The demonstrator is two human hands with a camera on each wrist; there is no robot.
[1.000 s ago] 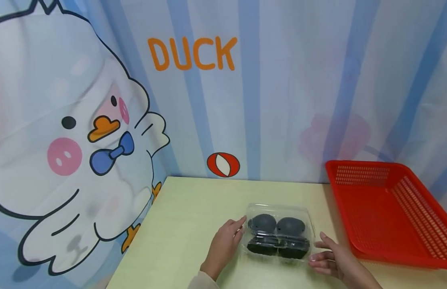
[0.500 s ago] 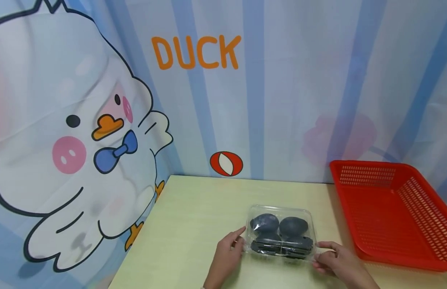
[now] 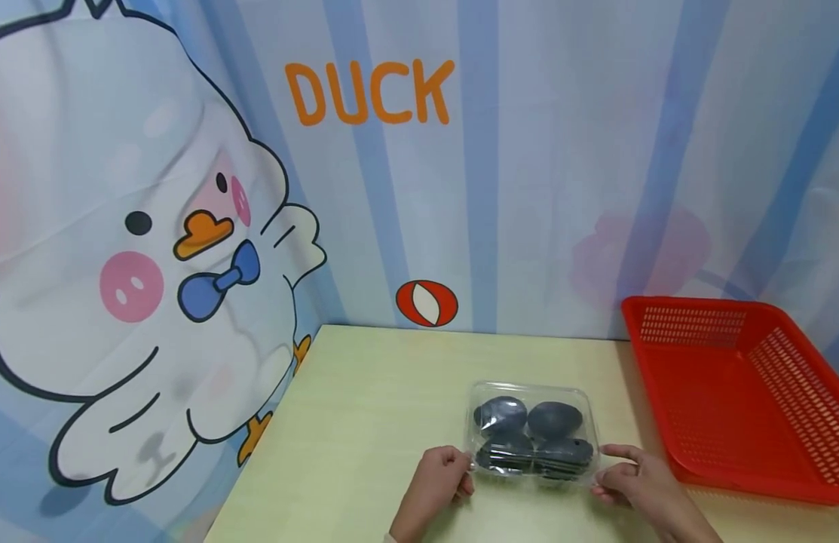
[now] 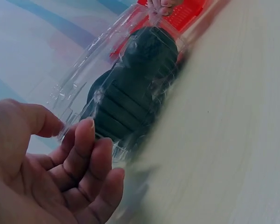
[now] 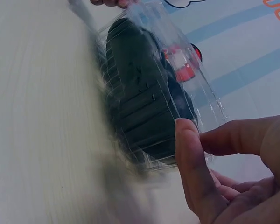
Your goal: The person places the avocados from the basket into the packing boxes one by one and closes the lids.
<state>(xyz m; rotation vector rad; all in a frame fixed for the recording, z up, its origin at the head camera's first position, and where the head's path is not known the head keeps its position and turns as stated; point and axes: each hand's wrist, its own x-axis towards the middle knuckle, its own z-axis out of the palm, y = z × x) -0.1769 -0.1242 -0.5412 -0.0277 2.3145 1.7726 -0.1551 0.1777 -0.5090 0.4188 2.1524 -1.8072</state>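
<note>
A clear plastic clamshell box (image 3: 537,389) sits on the pale table, holding several dark, smooth oval fruits (image 3: 555,420) that resemble avocados. At its front left corner, my left hand (image 3: 436,483) pinches the plastic edge; thumb and index finger meet there in the left wrist view, the other fingers loosely bent. My right hand (image 3: 643,483) grips the front right corner, its thumb and index finger (image 5: 189,140) closing on the rim in the right wrist view. The box's front wall is glossy with reflections.
To the right stands a red plastic basket (image 3: 751,492) with perforated walls, close beside my right hand. Behind the table (image 3: 365,392) hangs a blue striped cloth (image 3: 541,188) printed with a white duck (image 3: 209,339) and orange lettering.
Both hands have come from the box's sides onto its front corners and now pinch them. The transparent top sits lower over the fruits than a second ago.
</note>
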